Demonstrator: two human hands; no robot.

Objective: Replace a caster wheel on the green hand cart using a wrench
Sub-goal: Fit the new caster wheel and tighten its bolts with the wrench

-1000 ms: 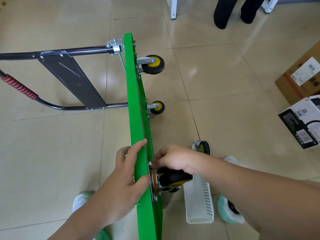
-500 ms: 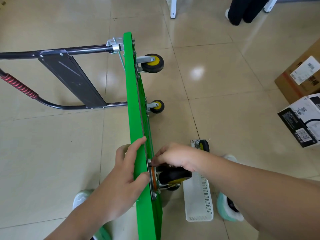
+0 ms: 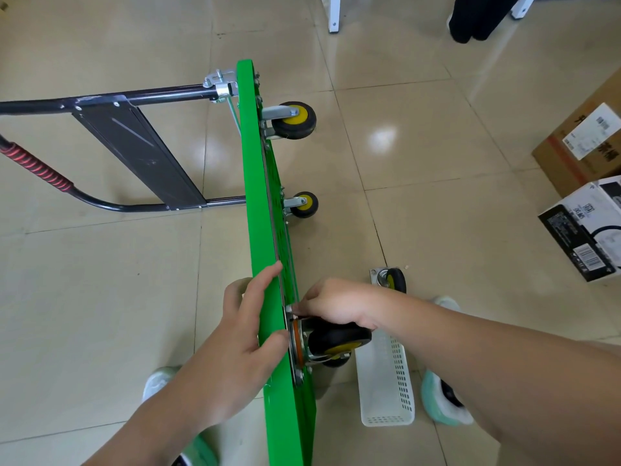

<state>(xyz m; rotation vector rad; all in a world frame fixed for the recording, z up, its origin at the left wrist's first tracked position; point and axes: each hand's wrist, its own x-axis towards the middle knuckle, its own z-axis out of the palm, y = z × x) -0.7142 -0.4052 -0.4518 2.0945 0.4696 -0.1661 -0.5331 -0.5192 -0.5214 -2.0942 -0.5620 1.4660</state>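
White basket (image 3: pixel 386 391) and loose caster (image 3: pixel 391 280) beside cart (image 3: pixel 258 196)

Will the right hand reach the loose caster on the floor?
Probably yes: the loose caster lies just beyond the right hand, nothing between them, though its fingers are busy at the mounted wheel.
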